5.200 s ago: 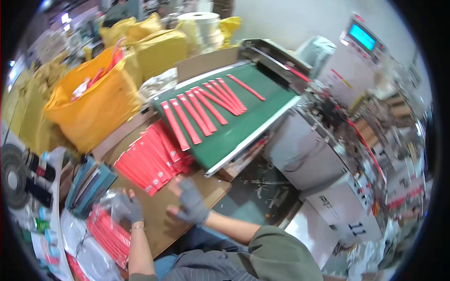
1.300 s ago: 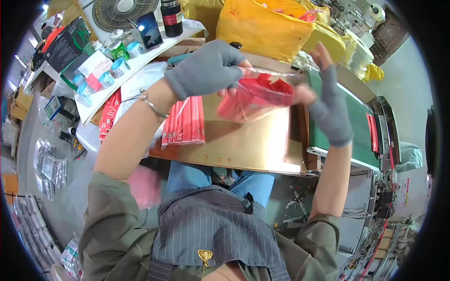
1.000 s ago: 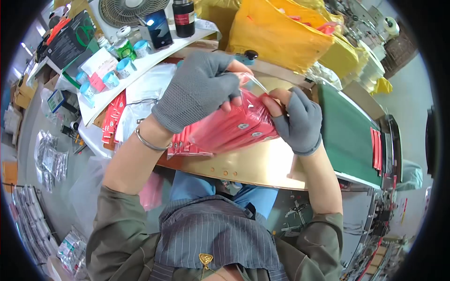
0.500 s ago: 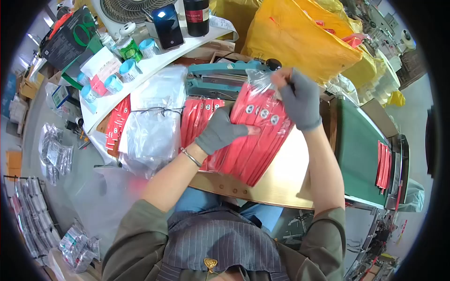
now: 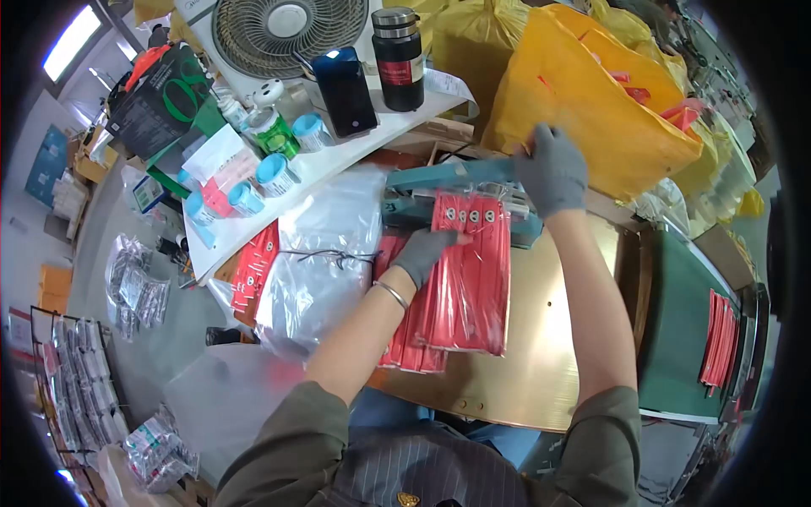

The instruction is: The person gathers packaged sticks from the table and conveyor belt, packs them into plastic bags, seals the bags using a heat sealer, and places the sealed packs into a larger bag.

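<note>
A clear bag of red stick packets (image 5: 473,279) lies with its top end at a teal long-armed device (image 5: 452,174). My left hand (image 5: 425,256) grips the bag's left side, thumb over the front. At the right end of the device's upper arm, my right hand (image 5: 553,171) is closed round its tip; the black knob seen earlier is hidden by the fingers. Under and left of the held bag are more red packets (image 5: 414,359). A stack of clear plastic bags (image 5: 321,253), tied with a black cord, lies further left.
A white shelf (image 5: 389,135) carries a phone (image 5: 345,93), a black flask (image 5: 398,63), small jars and a fan (image 5: 290,29). Behind stands a yellow bag (image 5: 583,110). On the right, red packets (image 5: 718,342) lie on a green conveyor (image 5: 676,313).
The packet bag has turned upright and its top has moved to the teal device. My right hand has left the bag's top for the device's arm; my left hand still holds the bag.
</note>
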Motion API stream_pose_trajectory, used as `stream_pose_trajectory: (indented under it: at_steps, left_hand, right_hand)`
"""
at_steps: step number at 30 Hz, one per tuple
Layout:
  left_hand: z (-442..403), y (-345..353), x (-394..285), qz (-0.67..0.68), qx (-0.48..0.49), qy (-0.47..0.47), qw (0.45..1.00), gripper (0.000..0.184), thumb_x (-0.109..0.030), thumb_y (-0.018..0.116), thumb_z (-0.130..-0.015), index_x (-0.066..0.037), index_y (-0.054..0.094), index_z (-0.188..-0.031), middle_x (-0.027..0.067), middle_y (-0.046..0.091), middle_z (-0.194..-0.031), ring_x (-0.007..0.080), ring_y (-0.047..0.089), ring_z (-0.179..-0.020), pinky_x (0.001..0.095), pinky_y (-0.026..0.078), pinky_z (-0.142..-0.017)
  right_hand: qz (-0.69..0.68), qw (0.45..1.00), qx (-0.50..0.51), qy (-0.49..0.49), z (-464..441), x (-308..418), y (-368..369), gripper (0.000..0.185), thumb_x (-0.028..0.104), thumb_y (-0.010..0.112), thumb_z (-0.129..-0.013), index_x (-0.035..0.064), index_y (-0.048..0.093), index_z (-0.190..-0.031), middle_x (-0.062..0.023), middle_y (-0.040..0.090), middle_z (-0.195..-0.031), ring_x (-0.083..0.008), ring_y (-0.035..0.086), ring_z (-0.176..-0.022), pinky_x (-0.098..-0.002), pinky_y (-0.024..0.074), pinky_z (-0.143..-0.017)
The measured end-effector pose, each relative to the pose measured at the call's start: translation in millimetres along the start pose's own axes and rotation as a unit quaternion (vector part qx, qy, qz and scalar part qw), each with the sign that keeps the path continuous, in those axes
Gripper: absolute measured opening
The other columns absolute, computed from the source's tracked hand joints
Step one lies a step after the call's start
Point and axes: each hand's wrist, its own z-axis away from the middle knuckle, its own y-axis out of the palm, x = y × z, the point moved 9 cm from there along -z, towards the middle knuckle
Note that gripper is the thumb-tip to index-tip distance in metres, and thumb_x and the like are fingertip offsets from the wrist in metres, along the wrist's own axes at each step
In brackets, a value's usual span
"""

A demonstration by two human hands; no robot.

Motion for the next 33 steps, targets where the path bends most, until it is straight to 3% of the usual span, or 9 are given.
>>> stream_pose_trajectory:
  at_steps: [5,17,20,23,26,28,30,32,33]
  left_hand:
    - [7,-3,11,-0.020,0.012,-0.004,1.000,0.038,-0.018,0.077,-0.068,0.004,0.068,-0.098,0.0117,0.068,-0.090,0.0207,0.066,-0.079,0.0307,0.052,-0.075]
    - [11,0,10,-0.047,-0.004,-0.031,0.998,0.035,-0.020,0.076,-0.071,0.002,0.069,-0.096,0.0123,0.068,-0.091,0.0202,0.067,-0.077,0.0312,0.053,-0.073]
    - [-3,-10,18,-0.050,0.026,-0.035,0.998,0.036,-0.020,0.076,-0.070,0.002,0.068,-0.098,0.0119,0.068,-0.093,0.0209,0.066,-0.080,0.0317,0.052,-0.075]
    - [22,-19,-3,-0.073,0.055,-0.037,0.995,0.041,-0.023,0.077,-0.070,0.002,0.067,-0.100,0.0115,0.068,-0.097,0.0204,0.064,-0.089,0.0332,0.050,-0.081]
    - [49,-52,-8,-0.196,0.038,0.039,0.979,0.065,-0.037,0.078,-0.068,0.007,0.059,-0.112,0.0177,0.064,-0.108,0.0263,0.059,-0.106,0.0387,0.044,-0.094]
    - [85,-71,-15,-0.576,-0.142,0.218,0.775,0.086,-0.049,0.077,-0.066,0.010,0.048,-0.123,0.0254,0.058,-0.114,0.0364,0.057,-0.108,0.0426,0.041,-0.097]
    - [104,-66,4,-0.491,-0.150,0.235,0.825,0.098,-0.055,0.076,-0.065,0.011,0.040,-0.127,0.0322,0.051,-0.122,0.0437,0.055,-0.108,0.0441,0.041,-0.097]
    - [119,-82,17,-0.508,-0.229,0.067,0.828,0.093,-0.059,0.071,-0.068,0.009,0.046,-0.126,0.0277,0.057,-0.118,0.0376,0.057,-0.111,0.0406,0.043,-0.095]
    - [135,-70,6,-0.421,-0.191,0.098,0.881,0.090,-0.062,0.068,-0.070,0.009,0.050,-0.122,0.0273,0.059,-0.116,0.0342,0.060,-0.108,0.0396,0.046,-0.092]
  right_hand:
    - [0.009,0.994,0.074,0.075,44,-64,76,0.021,0.028,0.056,-0.085,0.0070,0.058,-0.084,-0.0142,0.063,-0.086,-0.0360,0.061,-0.079,-0.0450,0.0482,-0.066]
    - [0.004,0.993,0.054,0.102,49,-67,75,0.024,0.029,0.052,-0.087,0.0066,0.058,-0.079,-0.0156,0.063,-0.087,-0.0368,0.061,-0.078,-0.0442,0.0496,-0.066]
    - [-0.006,0.988,0.103,0.112,58,-71,70,0.034,0.038,0.054,-0.088,0.0060,0.060,-0.100,-0.0133,0.063,-0.093,-0.0302,0.063,-0.079,-0.0395,0.0495,-0.067]
    - [-0.528,0.789,0.154,0.274,110,-77,68,0.082,0.050,0.062,-0.084,0.0057,0.027,-0.145,-0.0068,0.056,-0.106,-0.0128,0.053,-0.086,-0.0272,0.0451,-0.066]
    - [-0.561,0.765,0.186,0.256,207,-50,83,0.079,0.040,0.066,-0.085,0.0012,0.029,-0.143,-0.0084,0.057,-0.111,-0.0121,0.054,-0.087,-0.0248,0.0445,-0.065]
    - [-0.567,0.723,0.261,0.296,263,-7,110,0.070,0.033,0.073,-0.081,-0.0021,0.042,-0.133,-0.0107,0.060,-0.109,-0.0146,0.058,-0.091,-0.0289,0.0474,-0.075]
    - [-0.632,0.634,0.304,0.326,279,56,90,0.061,0.030,0.078,-0.077,-0.0032,0.053,-0.122,-0.0123,0.064,-0.103,-0.0181,0.061,-0.095,-0.0320,0.0480,-0.083]
    - [-0.680,0.535,0.351,0.357,291,73,95,0.055,0.025,0.079,-0.075,-0.0041,0.057,-0.115,-0.0139,0.065,-0.104,-0.0209,0.063,-0.093,-0.0327,0.0507,-0.081]
    - [-0.661,0.540,0.357,0.379,301,72,85,0.053,0.023,0.079,-0.074,-0.0046,0.057,-0.114,-0.0149,0.065,-0.104,-0.0221,0.064,-0.090,-0.0333,0.0522,-0.079]
